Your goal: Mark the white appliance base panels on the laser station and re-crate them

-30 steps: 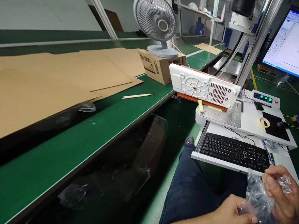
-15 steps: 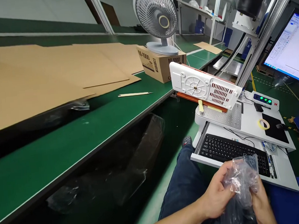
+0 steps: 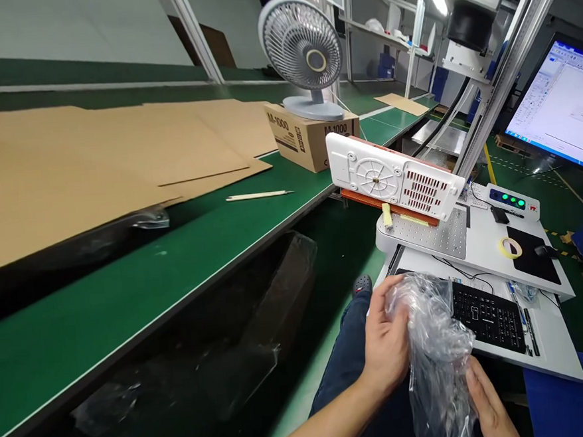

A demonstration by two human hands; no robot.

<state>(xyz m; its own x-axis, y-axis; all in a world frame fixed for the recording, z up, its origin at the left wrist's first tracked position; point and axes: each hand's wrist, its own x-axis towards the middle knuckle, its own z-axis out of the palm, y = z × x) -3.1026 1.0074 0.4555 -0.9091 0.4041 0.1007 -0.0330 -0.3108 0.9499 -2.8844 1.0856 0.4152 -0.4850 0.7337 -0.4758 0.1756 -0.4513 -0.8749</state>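
A crumpled clear plastic bag (image 3: pixel 438 348) hangs between my hands, over my lap and in front of the keyboard. My left hand (image 3: pixel 389 331) is closed on its upper left part, thumb across the film. Lower down, at the bag's right edge, my right hand (image 3: pixel 488 398) has its fingers together against the plastic; its fingertips are partly hidden by the film. Behind the bag, the black keyboard (image 3: pixel 490 314) sits on a pulled-out white shelf (image 3: pixel 550 353).
A white vented panel (image 3: pixel 393 178) stands on edge in an orange fixture on the perforated plate. To the left, cardboard sheets (image 3: pixel 92 159) and a thin pen-like tool (image 3: pixel 260 195) lie on the green bench. A fan (image 3: pixel 304 51) stands on a carton (image 3: pixel 301 141). Yellow tape (image 3: pixel 510 248) lies right.
Both hands have moved left with the bag, the left one also upward. The right hand is now lower and farther from the left, and the bag is more spread out.
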